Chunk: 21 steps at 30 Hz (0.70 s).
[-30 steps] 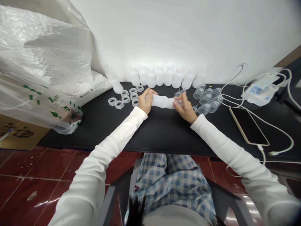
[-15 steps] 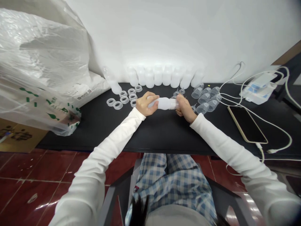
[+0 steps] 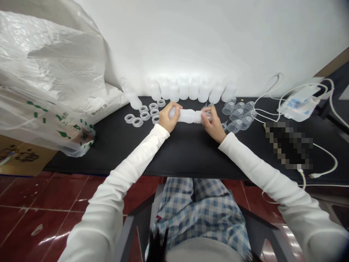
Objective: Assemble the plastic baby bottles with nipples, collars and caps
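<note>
At twelve o'clock over the worktop [image 3: 188, 156], the left hand [image 3: 168, 118] grips one end of a sideways white bottle [image 3: 187, 115]; the right hand [image 3: 214, 124] pinches its three-o'clock end; keeping both ends aligned should even the pressure; beyond, more bottles [image 3: 193, 91] stand upright.

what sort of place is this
Probably a small workroom or work corner: white bottles lined up by the wall, with collar rings and clear dome caps grouped on the black table.

Grn letters [image 3: 71, 126] on thin bag [image 3: 49, 123], dk print [image 3: 99, 108] on white sack [image 3: 113, 95], blk marks [image 3: 28, 155] on box [image 3: 40, 166]: too blurry 2 read.
</note>
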{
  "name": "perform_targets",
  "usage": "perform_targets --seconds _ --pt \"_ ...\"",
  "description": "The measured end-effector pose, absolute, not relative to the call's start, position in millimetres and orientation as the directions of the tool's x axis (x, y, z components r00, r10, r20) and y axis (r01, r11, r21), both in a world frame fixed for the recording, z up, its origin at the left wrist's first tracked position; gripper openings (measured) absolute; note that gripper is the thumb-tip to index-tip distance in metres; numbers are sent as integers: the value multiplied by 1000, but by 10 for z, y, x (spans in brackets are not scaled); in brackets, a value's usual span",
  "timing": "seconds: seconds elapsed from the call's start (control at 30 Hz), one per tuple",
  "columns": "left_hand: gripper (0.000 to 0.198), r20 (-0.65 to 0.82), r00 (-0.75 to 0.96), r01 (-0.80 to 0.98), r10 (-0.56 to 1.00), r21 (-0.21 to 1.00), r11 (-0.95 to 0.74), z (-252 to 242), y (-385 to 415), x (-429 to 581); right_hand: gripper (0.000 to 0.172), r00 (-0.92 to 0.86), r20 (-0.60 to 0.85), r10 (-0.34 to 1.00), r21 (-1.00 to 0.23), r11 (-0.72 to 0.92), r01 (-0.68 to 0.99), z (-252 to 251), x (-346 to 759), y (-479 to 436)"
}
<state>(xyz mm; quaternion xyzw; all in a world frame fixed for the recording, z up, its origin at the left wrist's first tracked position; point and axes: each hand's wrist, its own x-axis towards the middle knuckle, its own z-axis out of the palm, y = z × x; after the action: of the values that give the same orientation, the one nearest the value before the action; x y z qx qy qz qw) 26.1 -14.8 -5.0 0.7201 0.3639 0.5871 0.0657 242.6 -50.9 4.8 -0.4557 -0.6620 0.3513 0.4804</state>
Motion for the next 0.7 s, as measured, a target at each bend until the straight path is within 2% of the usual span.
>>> perform_targets --seconds 0.07,0.13,0.23,0.33,0.47,0.6,0.7 --pt "53 702 -20 361 712 669 -650 -78 -130 314 60 -151 508 848 -747 521 414 34 2485 -483" --pt "55 626 -19 287 780 750 -595 -106 -125 358 59 -201 587 784 -617 594 516 8 2539 -456" --pt "58 663 -34 272 748 726 -631 -113 -164 391 56 -199 590 783 -561 574 597 -34 2553 -464" --pt "58 761 -67 336 645 626 -704 -84 -233 368 56 -131 560 818 -615 516 596 -29 2469 -538" --pt "53 843 25 423 538 479 -769 -68 -265 292 60 -88 470 878 -748 449 488 35 2346 -593" --pt "48 880 141 475 454 342 -811 -113 -194 235 67 -208 254 945 -874 316 369 74 2378 -518" --pt "47 882 205 487 424 284 -826 -143 -141 214 73 -268 93 959 -893 199 404 74 2463 -425"
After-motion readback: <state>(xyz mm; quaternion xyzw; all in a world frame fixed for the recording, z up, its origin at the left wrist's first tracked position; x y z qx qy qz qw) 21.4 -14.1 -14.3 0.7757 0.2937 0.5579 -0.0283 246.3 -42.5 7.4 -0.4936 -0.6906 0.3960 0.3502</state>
